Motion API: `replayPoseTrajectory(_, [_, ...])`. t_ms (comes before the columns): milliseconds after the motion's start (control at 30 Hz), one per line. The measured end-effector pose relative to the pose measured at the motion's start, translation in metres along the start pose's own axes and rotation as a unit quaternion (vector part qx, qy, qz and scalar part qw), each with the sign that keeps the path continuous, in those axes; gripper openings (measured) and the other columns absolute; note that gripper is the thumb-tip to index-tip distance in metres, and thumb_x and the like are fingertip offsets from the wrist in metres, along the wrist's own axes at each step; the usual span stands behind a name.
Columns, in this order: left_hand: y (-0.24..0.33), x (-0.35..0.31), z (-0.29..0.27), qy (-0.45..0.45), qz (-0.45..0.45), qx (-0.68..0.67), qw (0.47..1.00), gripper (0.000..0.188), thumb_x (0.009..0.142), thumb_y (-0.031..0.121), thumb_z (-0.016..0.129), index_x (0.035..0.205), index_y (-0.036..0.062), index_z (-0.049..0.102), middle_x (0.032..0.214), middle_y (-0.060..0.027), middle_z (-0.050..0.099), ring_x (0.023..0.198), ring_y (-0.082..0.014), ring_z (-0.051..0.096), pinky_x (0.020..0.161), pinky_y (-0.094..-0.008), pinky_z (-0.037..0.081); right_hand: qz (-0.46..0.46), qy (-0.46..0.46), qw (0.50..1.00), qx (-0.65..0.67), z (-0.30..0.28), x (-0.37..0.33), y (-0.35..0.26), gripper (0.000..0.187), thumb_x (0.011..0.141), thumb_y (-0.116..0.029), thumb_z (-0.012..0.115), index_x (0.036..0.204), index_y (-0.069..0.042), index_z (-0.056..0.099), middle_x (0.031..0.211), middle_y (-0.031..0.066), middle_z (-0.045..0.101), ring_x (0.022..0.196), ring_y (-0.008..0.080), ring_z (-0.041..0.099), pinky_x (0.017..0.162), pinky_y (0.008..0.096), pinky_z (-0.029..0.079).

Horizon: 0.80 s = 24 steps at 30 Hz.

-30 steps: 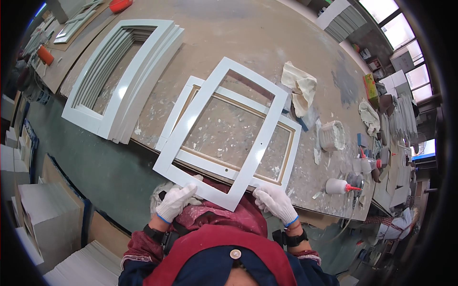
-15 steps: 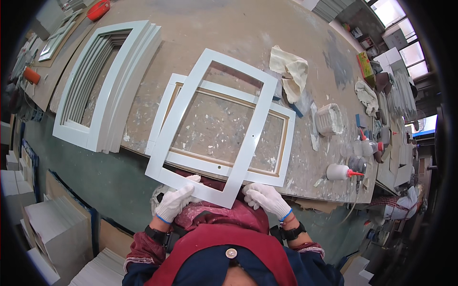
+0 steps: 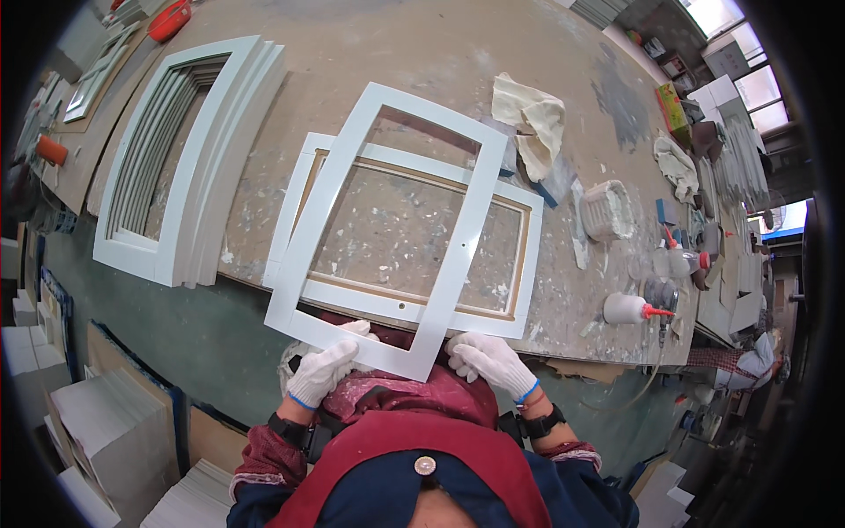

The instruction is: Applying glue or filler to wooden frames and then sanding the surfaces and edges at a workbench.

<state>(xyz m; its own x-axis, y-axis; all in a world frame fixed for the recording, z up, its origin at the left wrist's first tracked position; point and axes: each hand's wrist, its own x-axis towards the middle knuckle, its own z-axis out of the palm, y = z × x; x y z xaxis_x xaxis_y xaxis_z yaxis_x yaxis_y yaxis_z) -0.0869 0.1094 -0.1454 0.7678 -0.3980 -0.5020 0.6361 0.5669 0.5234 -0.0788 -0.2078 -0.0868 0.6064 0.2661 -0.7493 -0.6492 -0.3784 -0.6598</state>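
A white rectangular frame [image 3: 418,290] lies slantwise over a second white frame [image 3: 528,264], whose inner edge shows a brown rebate. The upper frame's near corner juts past the table edge toward my body. My left hand [image 3: 324,371], in a white knitted glove, is closed on its near rail, thumb on top and fingertips showing through the opening. Just right of that near corner is my right hand [image 3: 495,363], gloved too, with fingers curled together by the lower frame's near edge. What those fingers hold, if anything, is hidden.
More white frames [image 3: 189,211] stand stacked at the left of the worktable [image 3: 370,44]. To the right lie a cream cloth [image 3: 532,119], a plastic tub [image 3: 607,211] and a white bottle with a red nozzle [image 3: 625,308]. White panels [image 3: 114,422] are piled at lower left.
The view has shifted slightly, moving the table items a little in the picture. Both hands and the two frames keep nearly the same places relative to each other.
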Motion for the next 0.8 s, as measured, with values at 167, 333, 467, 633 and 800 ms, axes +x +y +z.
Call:
replayPoseTrajectory(167, [0.002, -0.001, 0.002, 0.018, -0.008, 0.018, 1.0, 0.047, 0.096, 0.013, 0.064, 0.137, -0.0067, 0.05, 0.123, -0.0216, 0.063, 0.111, -0.0289, 0.065, 0.091, -0.0398, 0.057, -0.002, 0.011, 1.0, 0.004, 0.001, -0.003, -0.004, 0.036, 0.1, -0.027, 0.048, 0.114, 0.001, 0.064, 0.09, 0.0089, 0.068, 0.075, 0.0149, 0.063, 0.066, 0.0287, 0.055])
replayPoseTrajectory(333, [0.005, -0.003, 0.006, 0.033, -0.003, 0.026, 0.999, 0.047, 0.096, 0.012, 0.063, 0.137, -0.0069, 0.051, 0.122, -0.0212, 0.064, 0.112, -0.0274, 0.065, 0.093, -0.0372, 0.055, 0.01, 0.004, 1.0, 0.01, 0.001, 0.0, -0.002, 0.035, 0.101, -0.023, 0.047, 0.116, 0.004, 0.064, 0.093, 0.0099, 0.068, 0.076, 0.0134, 0.063, 0.067, 0.0266, 0.054])
replayPoseTrajectory(467, [0.003, -0.002, 0.005, 0.017, -0.002, 0.011, 1.0, 0.047, 0.095, 0.012, 0.064, 0.136, -0.007, 0.051, 0.122, -0.0204, 0.064, 0.11, -0.027, 0.065, 0.093, -0.0368, 0.055, -0.004, 0.01, 1.0, 0.014, 0.002, -0.001, 0.002, 0.037, 0.1, -0.027, 0.049, 0.119, 0.001, 0.064, 0.093, 0.01, 0.069, 0.078, 0.0153, 0.064, 0.068, 0.0288, 0.055])
replayPoseTrajectory(633, [0.003, -0.003, 0.007, 0.021, -0.001, 0.007, 1.0, 0.048, 0.093, 0.012, 0.066, 0.136, -0.0066, 0.051, 0.122, -0.0205, 0.065, 0.108, -0.0267, 0.066, 0.092, -0.0364, 0.055, -0.008, 0.014, 1.0, 0.014, 0.001, -0.004, 0.003, 0.036, 0.1, -0.026, 0.05, 0.119, 0.001, 0.063, 0.093, 0.0092, 0.068, 0.077, 0.0143, 0.063, 0.068, 0.0281, 0.055])
replayPoseTrajectory(800, [0.006, -0.001, -0.011, 0.004, 0.017, -0.021, 1.0, 0.044, 0.093, 0.011, 0.065, 0.132, -0.0049, 0.054, 0.117, -0.022, 0.065, 0.106, -0.03, 0.066, 0.09, -0.0394, 0.057, -0.006, 0.021, 0.999, 0.025, -0.003, -0.009, 0.0, 0.035, 0.1, -0.025, 0.051, 0.119, 0.001, 0.063, 0.093, 0.0078, 0.068, 0.077, 0.0129, 0.062, 0.069, 0.0274, 0.054])
